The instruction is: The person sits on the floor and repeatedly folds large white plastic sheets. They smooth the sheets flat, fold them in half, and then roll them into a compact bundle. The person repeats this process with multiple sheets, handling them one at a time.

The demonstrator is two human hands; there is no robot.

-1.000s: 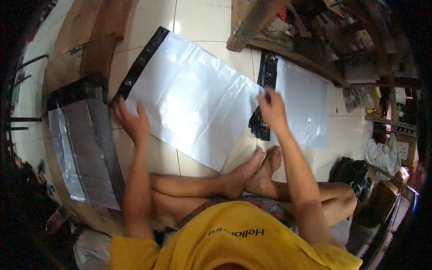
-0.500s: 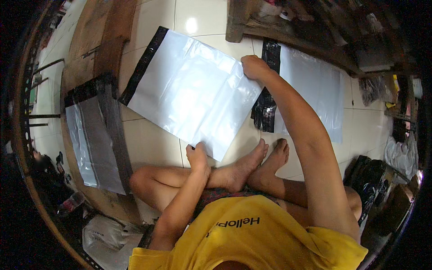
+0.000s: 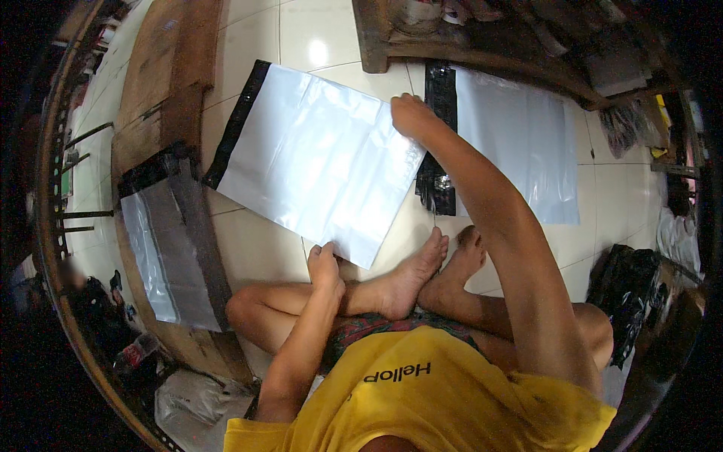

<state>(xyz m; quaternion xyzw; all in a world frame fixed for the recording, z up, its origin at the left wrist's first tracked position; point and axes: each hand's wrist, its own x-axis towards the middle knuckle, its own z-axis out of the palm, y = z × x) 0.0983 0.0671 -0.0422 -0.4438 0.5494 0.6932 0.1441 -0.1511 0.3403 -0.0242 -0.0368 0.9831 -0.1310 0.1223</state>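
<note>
A large white plastic mailing bag [image 3: 316, 151] with a black strip along its far-left end is stretched out in front of me, above the tiled floor. My left hand [image 3: 325, 267] pinches its near edge, close to the lower corner. At the right end, my right hand [image 3: 413, 117] is closed on the upper corner. Beyond my right forearm lies a stack of similar white bags [image 3: 520, 151], their black ends toward the left. More bags [image 3: 169, 248], grey-white with black ends, lie on a wooden board to the left.
The long wooden board [image 3: 162, 83] runs along the left. Dark wooden furniture [image 3: 482, 60] stands at the far right. My crossed legs and feet [image 3: 418, 279] are just below the bag. Black plastic [image 3: 625, 294] and a clear plastic bag [image 3: 678, 241] sit at the right, a bottle [image 3: 135, 354] at lower left.
The held bag's black end has dropped slightly nearer and looks a little flatter. Both hands keep their grip on it. The whole view has shifted slightly.
</note>
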